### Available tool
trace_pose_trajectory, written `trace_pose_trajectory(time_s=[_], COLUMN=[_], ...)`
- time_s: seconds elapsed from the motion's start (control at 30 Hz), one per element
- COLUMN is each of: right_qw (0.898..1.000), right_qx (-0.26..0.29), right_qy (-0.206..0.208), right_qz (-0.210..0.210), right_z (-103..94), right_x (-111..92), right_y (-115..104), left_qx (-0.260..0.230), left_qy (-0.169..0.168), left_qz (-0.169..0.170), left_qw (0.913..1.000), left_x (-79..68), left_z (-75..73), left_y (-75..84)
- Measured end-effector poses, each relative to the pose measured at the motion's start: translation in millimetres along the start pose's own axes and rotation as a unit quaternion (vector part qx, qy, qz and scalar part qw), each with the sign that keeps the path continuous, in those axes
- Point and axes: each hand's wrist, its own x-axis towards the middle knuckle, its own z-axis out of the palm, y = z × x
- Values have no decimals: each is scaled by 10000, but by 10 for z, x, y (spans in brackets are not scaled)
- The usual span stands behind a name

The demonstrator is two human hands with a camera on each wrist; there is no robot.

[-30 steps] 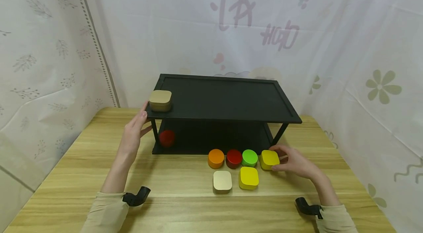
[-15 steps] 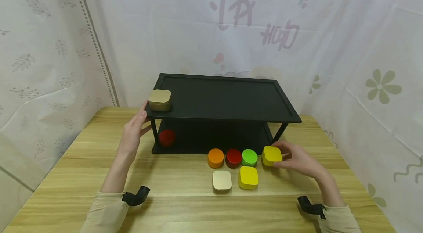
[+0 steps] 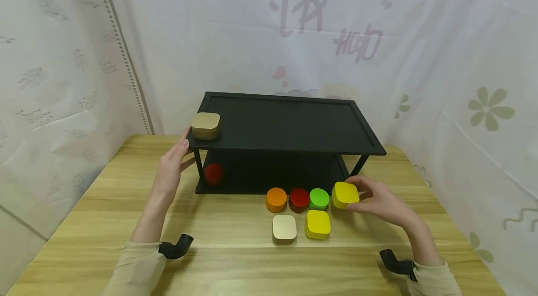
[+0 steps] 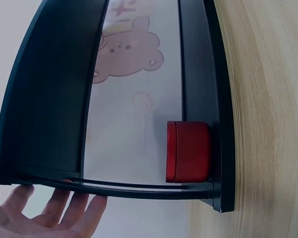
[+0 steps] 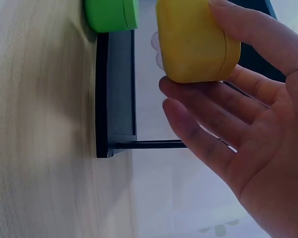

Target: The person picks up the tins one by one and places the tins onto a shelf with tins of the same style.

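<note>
In the head view my right hand [image 3: 382, 200] holds a yellow square tin [image 3: 345, 194] between thumb and fingers. The right wrist view shows this tin [image 5: 196, 42] raised off the table, its lid seam facing the palm. My left hand [image 3: 170, 165] grips the left end of a black two-tier shelf [image 3: 286, 123], thumb at the top board's corner and fingers along the side frame. A gold square tin [image 3: 206, 126] sits on the top tier's left end. Below it, on the lower tier, stands a red round tin [image 4: 191, 151].
In front of the shelf stand an orange round tin [image 3: 276, 199], a dark red one [image 3: 299, 200] and a green one [image 3: 319, 199]. Nearer me are a cream square tin [image 3: 284, 229] and another yellow square tin [image 3: 317, 224]. A patterned curtain [image 3: 252, 44] hangs behind the wooden table [image 3: 235, 263].
My right hand has lifted the yellow square tin from the table, up towards the shelf's right front corner. The left hand keeps its place on the shelf.
</note>
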Motion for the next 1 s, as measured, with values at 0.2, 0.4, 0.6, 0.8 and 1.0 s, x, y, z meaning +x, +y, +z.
trace_pose_trajectory(time_s=[0.2,0.4,0.6,0.8,1.0], right_qw=[9996,9985,9974,9964,9945], right_qx=[-73,-167,-208,-105,3], right_qy=[208,270,354,361,363], right_qz=[-193,-449,-590,-755,-982], right_z=[-5,-16,-33,-33,-21], right_x=[7,54,93,158,221], right_y=[-104,-253,-434,-656,-872], left_qx=[-115,-132,-118,-120,-225], left_qy=[-6,35,-2,11,1], left_qz=[89,115,84,41,5], left_qw=[9999,9998,9999,9999,9997], left_x=[16,17,22,31,22], left_z=[1,-19,-17,-11,1], left_y=[-22,-34,-27,-10,3])
